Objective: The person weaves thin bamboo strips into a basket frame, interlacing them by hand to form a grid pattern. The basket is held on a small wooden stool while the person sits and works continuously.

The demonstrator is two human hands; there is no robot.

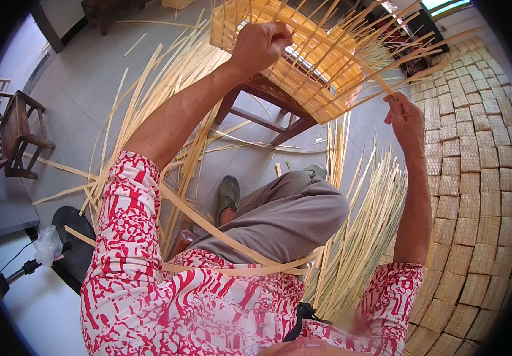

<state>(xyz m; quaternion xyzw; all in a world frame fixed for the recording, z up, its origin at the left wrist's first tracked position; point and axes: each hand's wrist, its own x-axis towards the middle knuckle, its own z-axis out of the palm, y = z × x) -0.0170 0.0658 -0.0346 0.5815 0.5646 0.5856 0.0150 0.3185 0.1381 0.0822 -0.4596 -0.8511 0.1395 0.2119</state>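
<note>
Right hand [406, 120] pinches pale strip [379, 79]; left hand [263, 46] curled at woven basket [304, 92], hold unclear.

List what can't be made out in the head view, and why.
All in the head view:
Left hand: the back of the hand partly hides its fingers; exact grip unclear.
Pale strip: where it ends is hidden in the right hand.
Basket: far end cut off by the top edge.
Stool: seat mostly hidden by the basket.
Far shoe: partly hidden by the trousers.
</note>
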